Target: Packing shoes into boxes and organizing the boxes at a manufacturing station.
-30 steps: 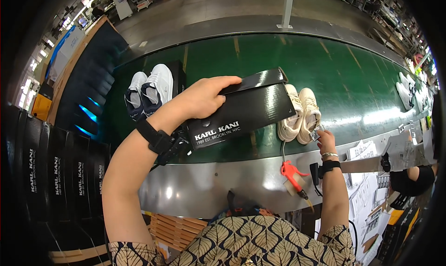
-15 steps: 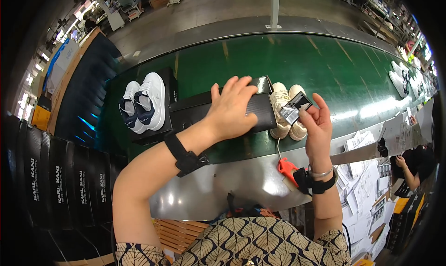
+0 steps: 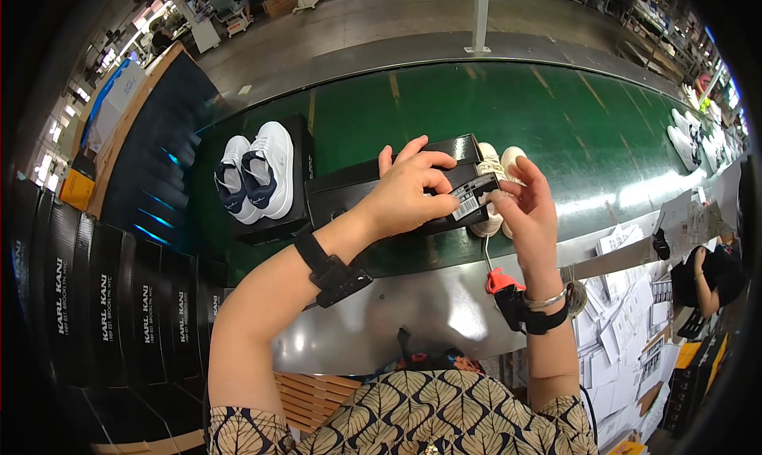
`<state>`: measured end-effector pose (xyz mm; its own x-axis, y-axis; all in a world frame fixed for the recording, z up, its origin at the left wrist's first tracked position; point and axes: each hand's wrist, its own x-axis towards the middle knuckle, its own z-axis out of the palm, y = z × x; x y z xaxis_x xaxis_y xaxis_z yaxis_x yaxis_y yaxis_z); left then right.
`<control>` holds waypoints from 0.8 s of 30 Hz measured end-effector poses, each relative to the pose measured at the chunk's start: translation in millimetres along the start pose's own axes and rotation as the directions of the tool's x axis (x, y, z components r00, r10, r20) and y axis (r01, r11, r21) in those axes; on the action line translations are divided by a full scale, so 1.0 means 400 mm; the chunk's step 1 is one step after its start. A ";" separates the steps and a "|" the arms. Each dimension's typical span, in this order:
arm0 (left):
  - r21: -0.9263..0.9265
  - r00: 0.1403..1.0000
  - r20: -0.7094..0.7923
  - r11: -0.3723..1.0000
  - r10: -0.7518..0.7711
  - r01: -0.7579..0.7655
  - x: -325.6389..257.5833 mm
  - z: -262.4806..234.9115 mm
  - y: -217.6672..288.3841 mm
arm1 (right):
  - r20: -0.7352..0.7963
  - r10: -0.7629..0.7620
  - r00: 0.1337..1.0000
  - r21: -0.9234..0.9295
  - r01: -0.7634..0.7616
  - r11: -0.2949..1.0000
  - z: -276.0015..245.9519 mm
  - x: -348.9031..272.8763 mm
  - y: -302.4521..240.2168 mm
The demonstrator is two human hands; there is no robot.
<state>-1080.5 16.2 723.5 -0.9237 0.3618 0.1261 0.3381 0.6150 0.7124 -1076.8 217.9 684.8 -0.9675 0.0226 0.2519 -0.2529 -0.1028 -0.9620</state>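
A small black-and-white barcode label is stretched between my two hands. My right hand pinches its right edge with thumb and fingertips. At its left edge, the thumb and index finger of my left hand close in, while the other fingers extend over a closed black shoebox. The label is in front of the box's right end; whether it touches the box I cannot tell. Just behind my right hand, a pair of cream sneakers is partly hidden.
White sneakers with navy lining sit on another black box at left. Black shoeboxes are stacked at lower left. A red-handled tool lies on the metal edge of the green conveyor. Papers cover the right side.
My right hand has brought the label left to the box's right end. My left hand has shifted right, its thumb and index finger now at the label's edge. The whole view has shifted slightly.
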 end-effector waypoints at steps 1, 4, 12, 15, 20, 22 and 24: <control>-0.002 1.000 0.002 1.000 0.003 -0.003 -0.001 -0.001 0.000 | 0.067 0.057 0.996 0.111 -0.064 0.992 0.002 0.003 -0.023; 0.032 0.999 0.012 0.999 0.032 -0.033 -0.002 -0.004 0.001 | 0.187 0.134 0.973 0.045 -0.145 0.988 -0.005 0.025 -0.022; 0.142 0.988 -0.012 0.978 0.155 -0.151 0.000 -0.016 -0.034 | 0.196 0.172 0.965 -0.138 -0.146 0.980 0.030 0.037 -0.010; 0.194 0.989 0.035 0.969 0.147 -0.151 0.000 -0.027 -0.036 | 0.180 0.193 0.965 -0.245 -0.146 0.958 0.039 0.047 -0.004; 0.232 0.989 0.064 0.962 0.134 -0.145 -0.004 -0.035 -0.039 | 0.178 0.197 0.964 -0.318 -0.133 0.939 0.051 0.048 -0.007; 0.244 0.989 0.070 0.960 0.127 -0.141 -0.008 -0.037 -0.042 | 0.174 0.170 0.970 -0.365 -0.096 0.926 0.057 0.043 -0.009; 0.247 0.989 0.072 0.959 0.126 -0.140 -0.009 -0.039 -0.046 | 0.182 0.148 0.972 -0.370 -0.072 0.926 0.063 0.039 -0.004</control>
<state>-1086.2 -7.5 720.7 -0.8582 0.4861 0.1651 0.4985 0.7121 0.4944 -1091.3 193.6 693.1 -0.9772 -0.1738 0.1218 -0.1663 0.2707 -0.9482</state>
